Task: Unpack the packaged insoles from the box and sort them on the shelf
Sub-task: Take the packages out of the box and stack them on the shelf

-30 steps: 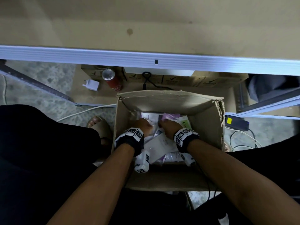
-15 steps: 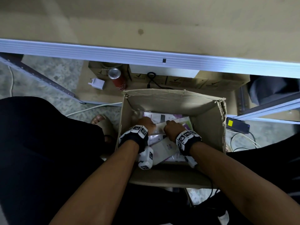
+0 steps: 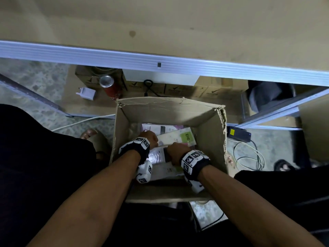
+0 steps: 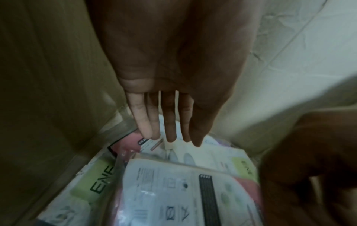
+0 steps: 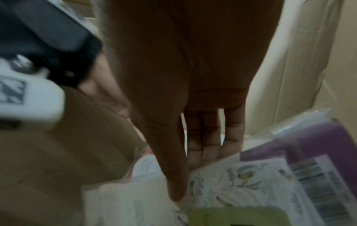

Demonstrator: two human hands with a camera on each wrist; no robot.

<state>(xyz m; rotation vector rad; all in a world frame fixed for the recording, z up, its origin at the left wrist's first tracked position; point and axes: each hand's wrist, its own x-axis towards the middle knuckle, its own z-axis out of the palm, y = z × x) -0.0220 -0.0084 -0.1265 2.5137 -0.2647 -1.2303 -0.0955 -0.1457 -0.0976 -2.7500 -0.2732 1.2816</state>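
Note:
An open cardboard box (image 3: 170, 111) stands on the floor with several packaged insoles lying in it. Both hands are down inside it. My right hand (image 3: 175, 150) pinches a white pack with a green label (image 3: 178, 138), raised at a slant; the thumb lies on its printed face (image 5: 241, 180) and the fingers (image 5: 204, 145) pass behind it. My left hand (image 3: 150, 139) is at that pack's left end, fingers (image 4: 168, 130) straight and pointing down at the packs. Below it lie a clear pack with a white card (image 4: 170, 191) and another green-labelled pack (image 4: 90, 185). A purple pack (image 5: 309, 142) lies to the right.
A metal shelf edge (image 3: 160, 63) runs across above the box. Under it sit a red can (image 3: 109, 86), a white charger (image 3: 87, 93) and small cartons (image 3: 204, 90). A black adapter (image 3: 238, 133) and cables (image 3: 249, 155) lie right of the box. A sandalled foot (image 3: 92, 135) is at its left.
The green-labelled pack has come up from the pile and now slants towards the box's right wall. Both hands have shifted slightly towards me along it.

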